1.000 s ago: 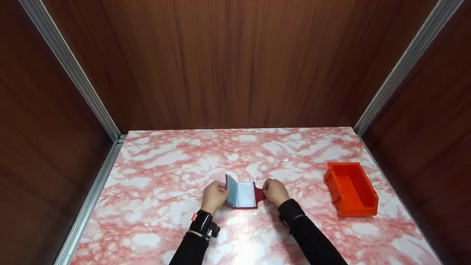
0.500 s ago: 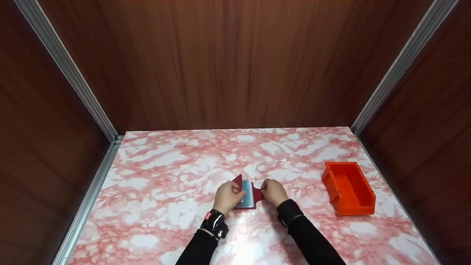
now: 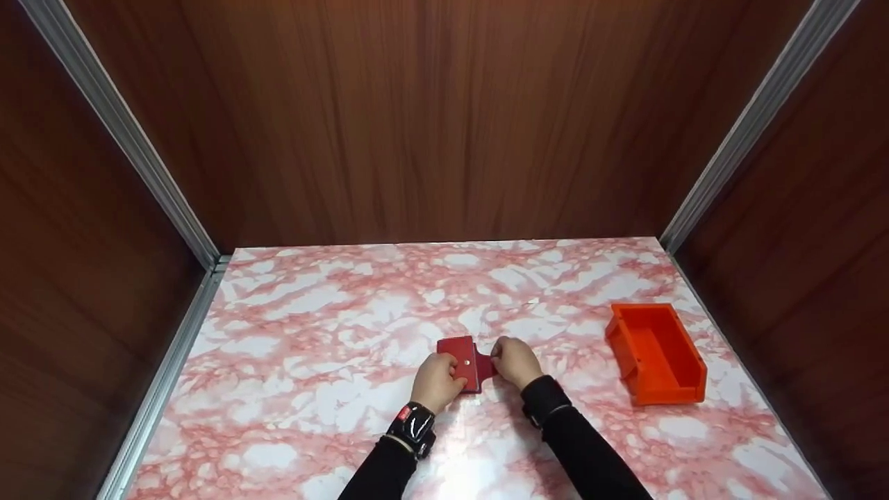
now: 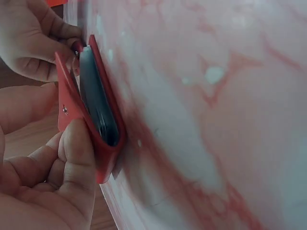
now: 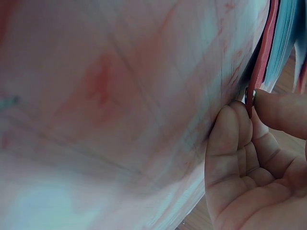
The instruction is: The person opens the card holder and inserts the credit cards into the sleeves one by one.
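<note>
A small red card holder lies near the middle of the table with its front cover folded over. In the left wrist view a gap shows between the cover and the clear sleeves. My left hand holds the cover with curled fingers and thumb, its fingertips on the outer face. At the other side my right hand pinches the end of the holder's strap. A metal snap sits between right thumb and fingers. Another snap shows on the cover.
An orange open bin stands on the right of the table. The tabletop has a pink and white marbled pattern. Dark wood panels with metal rails surround its back and sides.
My left hand has moved right, turning the card holder's cover and sleeves over from the left onto the rest. The right hand stays pinched on the strap.
</note>
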`<state>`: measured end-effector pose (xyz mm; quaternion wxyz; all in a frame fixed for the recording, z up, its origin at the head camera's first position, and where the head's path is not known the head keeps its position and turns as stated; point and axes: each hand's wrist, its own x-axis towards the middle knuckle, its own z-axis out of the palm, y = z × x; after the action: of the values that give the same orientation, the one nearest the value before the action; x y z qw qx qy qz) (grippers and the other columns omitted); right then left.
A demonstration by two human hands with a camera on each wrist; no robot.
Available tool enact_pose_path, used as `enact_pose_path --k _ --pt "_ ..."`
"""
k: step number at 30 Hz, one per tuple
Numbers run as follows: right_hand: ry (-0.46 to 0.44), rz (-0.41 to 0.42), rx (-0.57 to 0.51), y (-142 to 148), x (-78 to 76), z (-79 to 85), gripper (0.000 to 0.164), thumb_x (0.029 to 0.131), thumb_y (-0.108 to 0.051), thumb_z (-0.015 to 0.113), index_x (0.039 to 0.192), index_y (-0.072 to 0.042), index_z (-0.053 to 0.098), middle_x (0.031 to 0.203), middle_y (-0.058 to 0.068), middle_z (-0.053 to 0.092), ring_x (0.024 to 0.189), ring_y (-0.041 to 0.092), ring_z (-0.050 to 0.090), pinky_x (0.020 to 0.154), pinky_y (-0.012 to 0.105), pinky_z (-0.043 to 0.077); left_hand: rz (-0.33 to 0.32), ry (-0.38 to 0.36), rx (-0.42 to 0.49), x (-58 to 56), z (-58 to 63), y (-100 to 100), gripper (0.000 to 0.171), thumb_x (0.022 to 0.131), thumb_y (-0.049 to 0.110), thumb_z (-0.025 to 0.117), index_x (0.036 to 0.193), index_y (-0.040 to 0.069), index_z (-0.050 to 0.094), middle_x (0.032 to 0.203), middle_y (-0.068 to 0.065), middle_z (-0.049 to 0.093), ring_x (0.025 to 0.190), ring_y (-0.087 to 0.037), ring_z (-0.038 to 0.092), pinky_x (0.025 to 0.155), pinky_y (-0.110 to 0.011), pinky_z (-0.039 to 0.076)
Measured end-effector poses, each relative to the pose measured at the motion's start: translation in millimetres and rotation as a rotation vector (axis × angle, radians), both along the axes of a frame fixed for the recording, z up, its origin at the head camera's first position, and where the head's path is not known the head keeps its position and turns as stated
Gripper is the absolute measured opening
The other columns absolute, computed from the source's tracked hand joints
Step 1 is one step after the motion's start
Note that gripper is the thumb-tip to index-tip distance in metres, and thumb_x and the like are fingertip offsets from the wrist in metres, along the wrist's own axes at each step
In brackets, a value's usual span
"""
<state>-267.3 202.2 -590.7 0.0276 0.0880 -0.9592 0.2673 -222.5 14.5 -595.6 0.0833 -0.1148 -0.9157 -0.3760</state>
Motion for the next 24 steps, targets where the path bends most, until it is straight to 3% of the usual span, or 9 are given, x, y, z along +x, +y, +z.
enact_pose_path --k 5,12,19,24 --pt "-0.005 0.012 -0.007 0.8 0.7 -1.1 0.013 0.079 -0.001 0.074 0.078 -0.006 0.062 0.073 0.006 0.059 0.074 0.025 0.059 0.074 0.044 0.050 0.014 0.025 -0.082 -0.5 -4.0 5.4 0.020 0.069 0.006 0.081 0.080 0.003 0.065 0.075 -0.001 0.052 0.070 -0.020 0.054 0.064 -0.036 0.048" --pt "0.001 0.012 -0.014 2.2 1.5 0.0 0.013 0.080 -0.003 0.074 0.078 -0.005 0.061 0.072 0.005 0.058 0.073 0.025 0.058 0.073 0.044 0.050 0.016 0.112 -0.174 3.9 -4.5 8.4 0.018 0.069 0.005 0.080 0.075 0.005 0.063 0.077 -0.007 0.054 0.071 -0.028 0.058 0.065 -0.040 0.049" --pt "-0.033 -0.024 -0.042 5.6 3.2 2.4 0.015 0.083 -0.008 0.074 0.079 -0.008 0.060 0.072 0.003 0.058 0.071 0.022 0.056 0.071 0.041 0.049 0.020 0.116 -0.193 4.4 -5.3 9.8 0.018 0.070 0.004 0.079 0.075 0.005 0.061 0.079 -0.008 0.054 0.071 -0.029 0.058 0.065 -0.041 0.049" --pt "-0.069 -0.026 -0.117 4.9 5.8 5.0 0.015 0.085 -0.010 0.073 0.079 -0.009 0.059 0.065 -0.001 0.057 0.059 0.016 0.057 0.063 0.035 0.047 0.011 0.115 -0.195 4.5 -5.4 9.0 0.018 0.070 0.004 0.079 0.075 0.004 0.062 0.080 -0.009 0.055 0.072 -0.030 0.059 0.065 -0.041 0.050"
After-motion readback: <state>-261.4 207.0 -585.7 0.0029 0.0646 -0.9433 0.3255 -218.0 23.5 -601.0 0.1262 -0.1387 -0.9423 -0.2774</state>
